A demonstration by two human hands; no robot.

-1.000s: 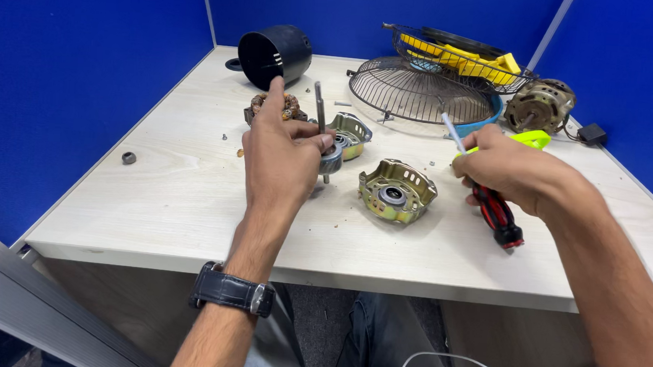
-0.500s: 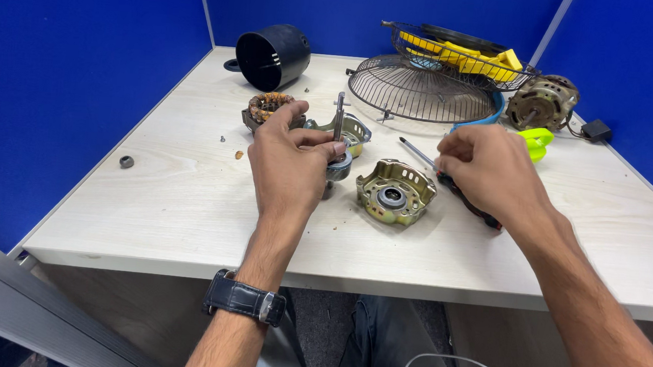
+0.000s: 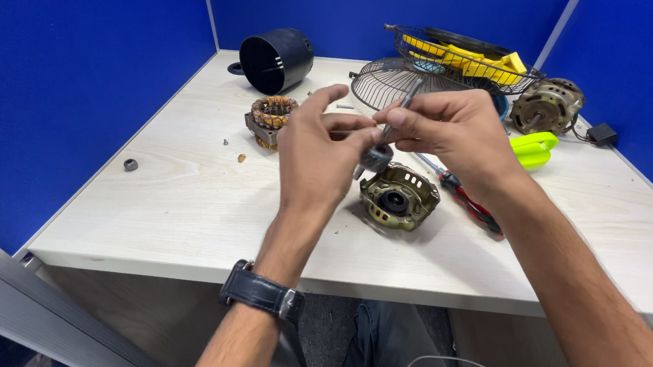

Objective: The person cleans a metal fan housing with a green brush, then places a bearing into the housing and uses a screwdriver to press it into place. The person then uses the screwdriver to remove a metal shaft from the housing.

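Observation:
My left hand [image 3: 319,154] and my right hand [image 3: 452,132] meet above the table, both pinching a metal rotor shaft [image 3: 406,102] with a grey round part [image 3: 376,158] at its lower end. The shaft tilts up to the right between my fingers. Directly below it a brass-coloured motor housing [image 3: 398,200] lies on the table. A stator with copper windings [image 3: 272,115] sits behind my left hand. A red and black screwdriver [image 3: 469,203] lies on the table under my right wrist. A dark watch is on my left wrist.
At the back stand a black cylindrical cover [image 3: 275,57], a wire fan guard [image 3: 383,84], a second guard holding yellow blades [image 3: 465,57], another motor [image 3: 546,105], a green part [image 3: 533,148] and a black plug [image 3: 602,134]. A small black ring [image 3: 130,164] lies near the left edge.
My right hand has laid the screwdriver on the table and come over to the shaft. Both hands have lifted the shaft off the table.

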